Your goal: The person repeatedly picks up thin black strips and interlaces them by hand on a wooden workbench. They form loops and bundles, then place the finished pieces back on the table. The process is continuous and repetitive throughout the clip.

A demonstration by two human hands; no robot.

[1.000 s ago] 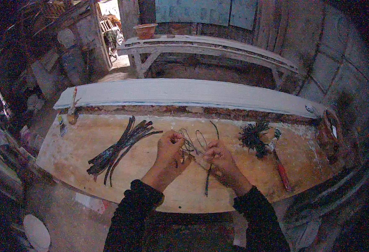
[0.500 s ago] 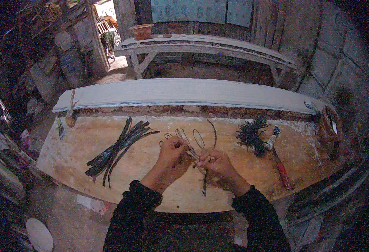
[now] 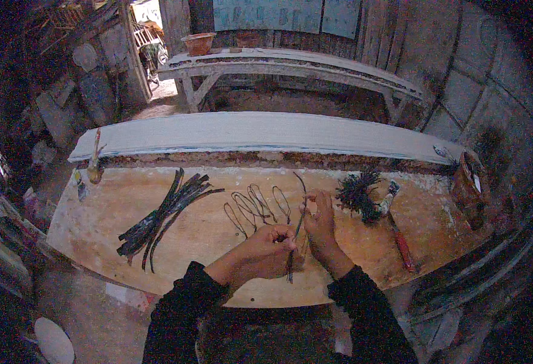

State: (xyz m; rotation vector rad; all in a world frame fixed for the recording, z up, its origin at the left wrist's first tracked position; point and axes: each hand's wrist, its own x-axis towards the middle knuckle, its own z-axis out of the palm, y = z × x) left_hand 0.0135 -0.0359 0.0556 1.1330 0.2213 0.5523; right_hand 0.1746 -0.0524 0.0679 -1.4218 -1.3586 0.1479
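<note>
Pinched between the thumb and fingers of my left hand [image 3: 272,250] is a thin dark strip [image 3: 290,273], its lower end hanging below the fingertips. My right hand [image 3: 322,225] is upright just beyond, with the thumb and fingers closed at the strip's upper part; the exact grip is partly hidden. Several thin wire-like loops [image 3: 242,207] lie on the wooden board beyond my left hand. To the left is a bundle of dark flat strips [image 3: 164,212]. On the right rests a bunch of short dark strips [image 3: 362,193].
A hammer-like tool with a red handle [image 3: 404,247] lies at the right. A brown container [image 3: 470,182] stands by the right edge, a brush-like tool [image 3: 96,161] by the left. Behind the wooden board [image 3: 102,224] runs a pale raised ledge [image 3: 266,130]; farther back, a bench [image 3: 291,68] bears a pot [image 3: 198,43].
My left hand has come down and toward me, away from the loops, which now show more fully on the board. My right hand has moved up along the strip and turned upright.
</note>
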